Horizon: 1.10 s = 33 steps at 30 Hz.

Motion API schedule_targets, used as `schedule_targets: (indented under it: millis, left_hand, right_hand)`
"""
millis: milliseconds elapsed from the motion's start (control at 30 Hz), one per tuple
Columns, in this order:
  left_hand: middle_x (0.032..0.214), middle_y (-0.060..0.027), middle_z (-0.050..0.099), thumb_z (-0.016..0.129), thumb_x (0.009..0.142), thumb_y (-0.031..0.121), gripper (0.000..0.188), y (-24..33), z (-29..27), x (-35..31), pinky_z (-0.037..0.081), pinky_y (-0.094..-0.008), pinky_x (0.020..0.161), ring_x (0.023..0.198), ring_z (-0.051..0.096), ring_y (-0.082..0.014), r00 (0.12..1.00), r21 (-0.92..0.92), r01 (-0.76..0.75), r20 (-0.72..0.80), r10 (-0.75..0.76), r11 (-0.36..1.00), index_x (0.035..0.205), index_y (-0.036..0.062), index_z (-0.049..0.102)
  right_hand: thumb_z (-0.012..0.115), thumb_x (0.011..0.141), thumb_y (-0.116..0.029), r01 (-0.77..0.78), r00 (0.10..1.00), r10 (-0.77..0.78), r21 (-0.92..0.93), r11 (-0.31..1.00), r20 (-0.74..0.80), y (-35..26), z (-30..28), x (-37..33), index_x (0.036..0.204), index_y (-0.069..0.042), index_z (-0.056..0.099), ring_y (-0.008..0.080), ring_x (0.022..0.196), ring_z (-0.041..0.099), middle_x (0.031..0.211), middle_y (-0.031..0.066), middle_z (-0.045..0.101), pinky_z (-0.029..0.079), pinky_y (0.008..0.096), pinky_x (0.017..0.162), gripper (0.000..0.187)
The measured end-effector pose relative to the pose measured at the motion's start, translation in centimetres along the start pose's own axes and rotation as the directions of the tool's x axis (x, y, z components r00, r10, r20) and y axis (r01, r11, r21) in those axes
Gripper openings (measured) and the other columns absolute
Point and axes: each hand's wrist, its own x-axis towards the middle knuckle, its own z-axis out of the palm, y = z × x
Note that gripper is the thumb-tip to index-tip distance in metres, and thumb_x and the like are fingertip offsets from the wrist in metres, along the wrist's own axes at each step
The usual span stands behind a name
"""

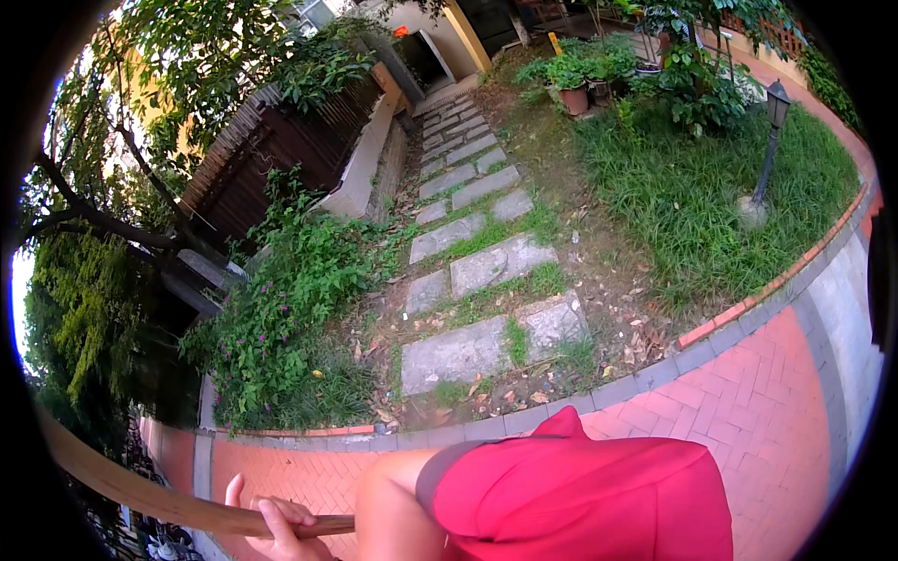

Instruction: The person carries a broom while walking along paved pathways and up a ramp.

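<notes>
A long wooden pole [154, 494] slants in from the left rim and runs toward the bottom middle. Around it, at the lower left, my left hand [277, 529] is closed, with one finger sticking up beside the wood. The pole's far end lies outside the picture, so what kind of tool it belongs to does not show. My right arm [398, 500], in a red sleeve [589, 496], crosses the lower middle with its elbow bent. It hides the pole past my left hand. Below the frame's edge, my right hand is out of sight.
Red brick paving [683, 397] with a grey border lies underfoot. Ahead, stone slabs [458, 355] lead to a doorway. Flowering bushes [290, 280] and a dark fence [299, 140] stand left; grass, potted plants [572, 96] and a lamp post [767, 150] stand right.
</notes>
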Motion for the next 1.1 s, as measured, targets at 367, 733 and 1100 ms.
schedule_targets:
  millis: [367,733,1100]
  left_hand:
    - [0.055,0.0027,0.038,0.054,0.090,0.010,0.027,-0.4,5.1,-0.1,0.030,-0.0178,0.043,0.044,0.035,-0.0041,0.977,0.116,0.024,-0.211,0.001,0.993,0.114,0.0035,0.046]
    - [0.057,-0.0074,0.048,0.062,0.082,0.003,0.042,-1.7,0.6,-0.2,0.041,-0.0268,0.051,0.049,0.046,-0.0144,0.936,0.219,-0.047,-0.332,0.120,0.975,0.119,-0.0050,0.042]
    - [0.056,-0.0067,0.047,0.058,0.083,0.000,0.035,-2.4,2.2,1.0,0.042,-0.0274,0.054,0.049,0.045,-0.0146,0.957,0.208,-0.007,-0.281,0.066,0.978,0.115,-0.0047,0.044]
  right_hand:
    - [0.049,0.087,-0.019,0.000,0.998,0.002,0.032,0.999,-0.060,-0.3,-2.6,-1.0,0.079,-0.002,0.057,0.0172,0.061,0.057,0.067,0.0065,0.058,0.046,0.0336,0.055,0.020]
    - [0.054,0.087,-0.017,-0.928,0.370,0.682,0.218,0.302,0.630,0.3,-6.3,-22.4,0.100,-0.002,0.060,0.0158,0.071,0.062,0.081,0.0051,0.064,0.052,0.0297,0.063,0.021]
    - [0.057,0.082,-0.002,-0.775,0.473,0.652,0.632,-0.014,0.593,-4.0,-1.1,-24.3,0.101,0.005,0.058,0.0151,0.074,0.064,0.085,0.0066,0.065,0.053,0.0303,0.066,0.020]
